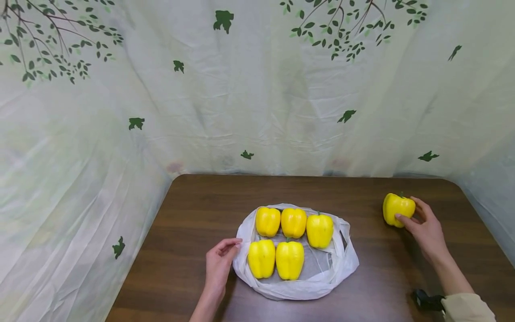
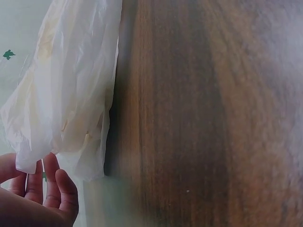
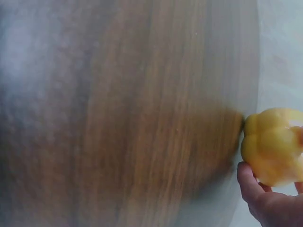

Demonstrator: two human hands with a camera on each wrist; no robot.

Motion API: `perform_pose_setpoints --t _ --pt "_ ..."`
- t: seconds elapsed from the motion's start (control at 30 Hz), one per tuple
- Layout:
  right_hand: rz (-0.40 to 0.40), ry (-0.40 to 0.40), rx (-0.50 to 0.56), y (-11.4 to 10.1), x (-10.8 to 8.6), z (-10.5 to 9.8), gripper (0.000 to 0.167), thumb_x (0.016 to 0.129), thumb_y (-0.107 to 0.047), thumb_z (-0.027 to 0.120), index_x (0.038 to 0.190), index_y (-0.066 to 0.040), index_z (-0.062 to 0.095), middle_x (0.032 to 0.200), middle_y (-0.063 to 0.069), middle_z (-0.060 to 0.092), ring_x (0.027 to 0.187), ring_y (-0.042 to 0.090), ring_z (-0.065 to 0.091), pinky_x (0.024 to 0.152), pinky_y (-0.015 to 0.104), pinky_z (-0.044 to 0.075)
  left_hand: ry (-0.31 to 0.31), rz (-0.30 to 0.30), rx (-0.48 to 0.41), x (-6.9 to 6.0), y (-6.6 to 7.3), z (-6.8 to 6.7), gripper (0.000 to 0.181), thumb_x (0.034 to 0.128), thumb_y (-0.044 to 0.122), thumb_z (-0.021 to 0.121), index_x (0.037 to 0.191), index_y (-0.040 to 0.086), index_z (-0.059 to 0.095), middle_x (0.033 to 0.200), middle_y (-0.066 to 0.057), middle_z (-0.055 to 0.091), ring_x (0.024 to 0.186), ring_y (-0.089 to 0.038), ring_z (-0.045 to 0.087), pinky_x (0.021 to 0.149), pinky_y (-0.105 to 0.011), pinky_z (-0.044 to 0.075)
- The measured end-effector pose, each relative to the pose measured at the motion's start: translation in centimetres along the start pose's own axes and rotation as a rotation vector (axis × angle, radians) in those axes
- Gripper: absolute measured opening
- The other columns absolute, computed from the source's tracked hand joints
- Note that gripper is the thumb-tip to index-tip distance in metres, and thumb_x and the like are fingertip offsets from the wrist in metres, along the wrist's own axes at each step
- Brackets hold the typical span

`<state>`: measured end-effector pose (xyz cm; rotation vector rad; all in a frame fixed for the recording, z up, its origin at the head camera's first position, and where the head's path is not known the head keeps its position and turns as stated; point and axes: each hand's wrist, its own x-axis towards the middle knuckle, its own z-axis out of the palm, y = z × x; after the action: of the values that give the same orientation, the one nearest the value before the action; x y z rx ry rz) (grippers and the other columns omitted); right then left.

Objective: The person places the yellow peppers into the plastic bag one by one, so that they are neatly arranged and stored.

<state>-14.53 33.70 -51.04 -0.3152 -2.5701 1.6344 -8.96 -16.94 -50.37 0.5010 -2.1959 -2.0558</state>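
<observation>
My right hand (image 1: 427, 228) grips a yellow bell pepper (image 1: 397, 209) at the right side of the table; the right wrist view shows the same bell pepper (image 3: 272, 146) between thumb and fingers. At the left edge of a white plastic bag (image 1: 297, 290), my left hand (image 1: 221, 261) pinches the rim. Up close in the left wrist view, the bag (image 2: 75, 85) has its edge between the thumb and fingers of the left hand (image 2: 42, 198). Several yellow bell peppers (image 1: 289, 260) sit inside the open bag, in two rows.
The brown wooden table (image 1: 201, 197) has rounded far corners. Behind and beside it hangs a pale curtain (image 1: 249, 98) printed with leaves and branches. A black strap-like device (image 1: 428, 300) is at the right wrist, by a beige sleeve (image 1: 468, 308).
</observation>
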Motion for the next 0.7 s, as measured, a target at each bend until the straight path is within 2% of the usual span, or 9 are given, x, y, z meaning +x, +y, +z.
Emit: perform_pose_setpoints --t 0.07,0.13,0.2,0.33,0.47,0.6,0.7 --pt "-0.005 0.007 0.001 0.1 -0.2 0.0 0.079 0.098 -0.033 0.061 0.158 -0.010 0.015 0.152 0.035 0.021 0.114 0.031 0.049 0.072 0.007 0.045 -0.001 -0.002 0.003 0.0 0.0 0.0 0.016 0.0902 0.008 0.070 0.104 0.000 0.074 0.100 -0.012 0.070 0.088 -0.020 0.061 0.079 -0.021 0.050" --pt "-0.009 0.014 -0.001 0.1 -0.3 0.1 0.078 0.098 -0.032 0.062 0.157 -0.011 0.017 0.152 0.035 0.022 0.112 0.026 0.051 0.073 0.007 0.045 -0.003 -0.006 0.012 0.0 0.0 0.1 0.017 0.0907 0.008 0.069 0.105 0.000 0.074 0.100 -0.011 0.070 0.087 -0.019 0.061 0.078 -0.021 0.050" --pt "-0.014 0.021 -0.005 0.1 -0.4 0.1 0.077 0.097 -0.032 0.063 0.157 -0.012 0.018 0.152 0.034 0.023 0.113 0.029 0.050 0.073 0.006 0.044 -0.002 -0.006 0.015 0.0 0.0 0.0 0.017 0.0908 0.008 0.069 0.105 0.000 0.074 0.101 -0.011 0.070 0.088 -0.020 0.060 0.078 -0.021 0.050" --pt "-0.030 0.038 -0.038 0.0 -0.6 0.0 0.076 0.096 -0.034 0.064 0.157 -0.015 0.022 0.152 0.033 0.026 0.117 0.045 0.045 0.072 0.005 0.043 0.000 -0.002 0.002 0.0 -0.1 0.0 0.016 0.0901 0.007 0.069 0.104 0.000 0.074 0.100 -0.012 0.070 0.088 -0.020 0.061 0.078 -0.021 0.050" --pt "-0.050 0.044 -0.060 -0.1 -0.9 -0.1 0.076 0.096 -0.034 0.064 0.157 -0.015 0.023 0.150 0.033 0.027 0.117 0.050 0.045 0.071 0.005 0.044 0.002 0.003 -0.008 0.1 -0.2 0.1 0.015 0.0894 0.005 0.070 0.103 0.000 0.074 0.099 -0.012 0.070 0.087 -0.020 0.061 0.078 -0.022 0.049" --pt "-0.056 0.057 -0.057 -0.2 -1.2 0.0 0.075 0.096 -0.034 0.064 0.156 -0.015 0.024 0.150 0.032 0.028 0.116 0.050 0.045 0.071 0.005 0.044 0.004 0.003 -0.009 0.1 -0.1 0.0 0.015 0.0893 0.005 0.070 0.103 0.000 0.074 0.099 -0.012 0.070 0.087 -0.021 0.061 0.078 -0.022 0.049" --pt "-0.054 0.069 -0.057 -0.2 -1.5 0.1 0.074 0.096 -0.033 0.064 0.156 -0.015 0.025 0.150 0.031 0.029 0.115 0.043 0.048 0.072 0.006 0.044 0.005 -0.003 -0.006 0.1 0.0 0.0 0.015 0.0895 0.006 0.070 0.103 0.000 0.074 0.099 -0.012 0.070 0.087 -0.021 0.060 0.078 -0.022 0.050"
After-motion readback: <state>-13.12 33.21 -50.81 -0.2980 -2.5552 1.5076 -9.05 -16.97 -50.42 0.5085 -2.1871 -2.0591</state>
